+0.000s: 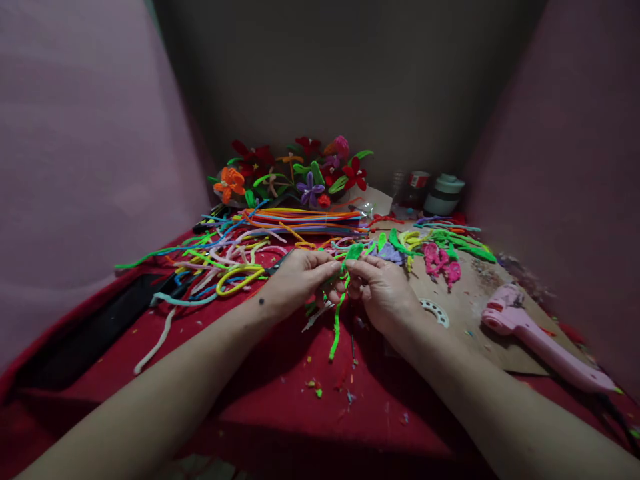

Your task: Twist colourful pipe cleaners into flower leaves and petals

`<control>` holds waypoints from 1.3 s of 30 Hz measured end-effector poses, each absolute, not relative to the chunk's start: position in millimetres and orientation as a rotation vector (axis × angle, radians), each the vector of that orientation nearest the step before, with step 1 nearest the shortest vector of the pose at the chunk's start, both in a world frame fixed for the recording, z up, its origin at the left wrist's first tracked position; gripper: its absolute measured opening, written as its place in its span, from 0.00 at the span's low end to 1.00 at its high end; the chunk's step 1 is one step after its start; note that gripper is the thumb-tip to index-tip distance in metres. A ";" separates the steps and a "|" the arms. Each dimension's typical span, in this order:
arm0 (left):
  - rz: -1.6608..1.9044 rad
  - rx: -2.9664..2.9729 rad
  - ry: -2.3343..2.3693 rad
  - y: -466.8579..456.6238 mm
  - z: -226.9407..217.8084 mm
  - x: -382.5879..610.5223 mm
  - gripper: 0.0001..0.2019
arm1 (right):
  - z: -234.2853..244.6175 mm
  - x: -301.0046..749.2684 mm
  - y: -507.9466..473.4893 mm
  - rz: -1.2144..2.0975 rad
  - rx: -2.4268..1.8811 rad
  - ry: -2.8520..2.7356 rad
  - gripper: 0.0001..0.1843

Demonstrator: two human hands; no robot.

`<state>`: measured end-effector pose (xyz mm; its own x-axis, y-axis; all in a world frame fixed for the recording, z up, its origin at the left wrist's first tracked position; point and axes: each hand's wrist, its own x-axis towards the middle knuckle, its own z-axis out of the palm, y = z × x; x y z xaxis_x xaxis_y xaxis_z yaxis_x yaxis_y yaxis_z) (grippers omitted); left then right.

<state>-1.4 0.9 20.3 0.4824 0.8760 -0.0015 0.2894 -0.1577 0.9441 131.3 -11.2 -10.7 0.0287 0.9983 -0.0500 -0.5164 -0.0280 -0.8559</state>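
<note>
Over the middle of the red-covered table, my left hand and my right hand meet fingertip to fingertip. Both pinch a green pipe cleaner; its loose end hangs down below my fingers. At its top, a green leaf-shaped loop shows above the fingertips. The exact grip point is partly hidden by my fingers. Close to my left hand lie scissors with yellow handles, their blades partly behind the hand. A white ring with holes sits beside my right wrist.
A pink hot glue gun rests on a brown board at right. Pipe-cleaner flowers stand at the back behind a bundle of pipe cleaners. Loose pipe cleaners cover the left. A lidded cup stands back right.
</note>
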 end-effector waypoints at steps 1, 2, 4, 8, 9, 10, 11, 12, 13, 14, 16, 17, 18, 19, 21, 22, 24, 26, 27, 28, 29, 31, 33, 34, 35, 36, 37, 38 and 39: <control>0.691 1.588 0.958 2.1 21.7 -3.2 0.12 | -9.3 132.0 -11.6 1.425 -0.840 -0.773 0.10; 0.676 1.519 0.926 3.2 22.4 -5.2 0.12 | -7.6 133.2 -11.8 1.434 -0.831 -0.794 0.11; 0.622 1.445 0.873 5.3 22.6 -9.9 0.12 | -4.2 136.9 -11.3 1.464 -0.820 -0.856 0.11; 0.498 1.349 0.800 7.8 23.3 -16.7 0.11 | -0.2 145.7 -7.8 1.550 -0.847 -1.067 0.11; 0.498 1.340 0.799 7.3 23.6 -16.4 0.11 | 0.1 146.5 -7.4 1.548 -0.863 -1.093 0.12; 0.516 1.338 0.807 6.1 23.7 -14.9 0.11 | 0.2 146.2 -7.4 1.529 -0.877 -1.092 0.13; 0.546 1.350 0.827 4.1 23.2 -12.1 0.11 | 0.2 144.8 -7.8 1.496 -0.889 -1.059 0.14; 0.588 1.383 0.865 1.4 21.9 -8.1 0.12 | -0.1 142.5 -8.6 1.459 -0.896 -1.000 0.15; 0.650 1.449 0.923 -1.8 19.6 -3.1 0.12 | -0.6 139.6 -9.7 1.427 -0.896 -0.924 0.16; 0.733 1.549 1.000 -5.3 16.5 2.3 0.12 | -1.3 136.3 -10.9 1.407 -0.890 -0.837 0.16; 0.943 1.835 1.176 -11.3 8.8 12.8 0.11 | -3.0 130.4 -12.8 1.405 -0.870 -0.671 0.16; 1.034 1.967 1.243 -13.4 5.2 16.9 0.11 | -3.9 128.3 -13.5 1.412 -0.862 -0.604 0.15; 1.084 2.053 1.279 -14.5 2.5 19.9 0.10 | -4.9 126.9 -13.8 1.421 -0.857 -0.555 0.15; 1.081 2.066 1.277 -14.8 1.1 21.6 0.11 | -5.9 126.2 -14.0 1.427 -0.855 -0.526 0.15; 0.957 1.896 1.204 -13.2 2.5 21.6 0.11 | -7.8 126.4 -13.7 1.426 -0.838 -0.530 0.16; 0.892 1.772 1.157 -12.0 5.0 20.4 0.10 | -8.6 127.2 -13.5 1.424 -0.824 -0.556 0.16; 0.807 1.587 1.089 -9.8 11.7 16.4 0.10 | -9.8 129.2 -12.6 1.420 -0.807 -0.641 0.15; 0.772 1.528 1.053 -8.4 17.9 12.1 0.10 | -10.0 131.8 -11.6 1.411 -0.826 -0.738 0.13; 0.754 1.514 1.033 -7.9 20.0 10.1 0.11 | -9.8 133.1 -11.1 1.397 -0.844 -0.785 0.13; 0.734 1.492 1.014 -7.2 21.3 8.2 0.11 | -9.4 134.4 -10.6 1.375 -0.857 -0.831 0.13; 0.719 1.463 1.001 -6.4 21.8 6.5 0.11 | -9.0 135.6 -10.2 1.348 -0.863 -0.875 0.13; 0.704 1.400 0.995 -3.7 20.5 3.6 0.10 | -8.6 137.5 -9.7 1.290 -0.865 -0.956 0.14; 0.722 1.341 0.997 0.0 17.2 1.6 0.10 | -8.8 138.4 -9.9 1.224 -0.873 -1.008 0.14; 0.739 1.314 0.993 1.8 15.2 0.9 0.09 | -8.9 138.5 -10.4 1.183 -0.887 -1.028 0.15; 0.754 1.291 0.983 3.2 13.4 0.4 0.09 | -9.1 138.4 -10.9 1.132 -0.904 -1.047 0.15; 0.766 1.273 0.973 4.2 11.8 0.0 0.09 | -9.2 138.3 -11.5 1.074 -0.918 -1.072 0.15; 0.773 1.260 0.967 4.7 10.8 -0.2 0.09 | -9.1 138.3 -11.9 1.024 -0.933 -1.103 0.15; 0.774 1.256 0.967 4.7 10.3 -0.3 0.09 | -9.1 138.3 -12.1 0.990 -0.943 -1.134 0.15; 0.773 1.257 0.972 4.4 10.4 -0.4 0.09 | -9.0 138.4 -12.1 0.977 -0.950 -1.158 0.15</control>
